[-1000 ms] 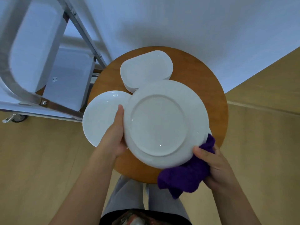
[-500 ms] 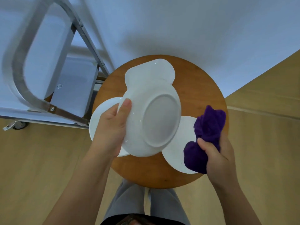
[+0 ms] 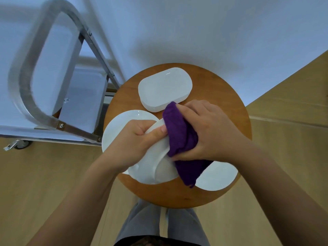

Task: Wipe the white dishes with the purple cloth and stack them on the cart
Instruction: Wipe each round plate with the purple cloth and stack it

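Observation:
My left hand (image 3: pixel 134 141) grips the rim of a white round plate (image 3: pixel 152 167), held tilted on edge above the round wooden table (image 3: pixel 221 110). My right hand (image 3: pixel 209 132) holds the purple cloth (image 3: pixel 179 137) and presses it against the plate's far face; a tail of cloth hangs below. A stack of white oblong dishes (image 3: pixel 165 87) sits at the back of the table. One round white plate (image 3: pixel 117 126) lies at the left under my left hand, and another white plate (image 3: pixel 218 176) lies at the front right.
The metal cart (image 3: pixel 44 110) with its curved handle and grey shelf (image 3: pixel 85 96) stands to the left of the table, a caster (image 3: pixel 19 144) on the wooden floor. A white wall runs behind. My legs show beneath the table's near edge.
My right hand has brought the cloth in from the right onto the plate. My left hand has turned the plate further on edge. The view has shifted so that the table sits lower.

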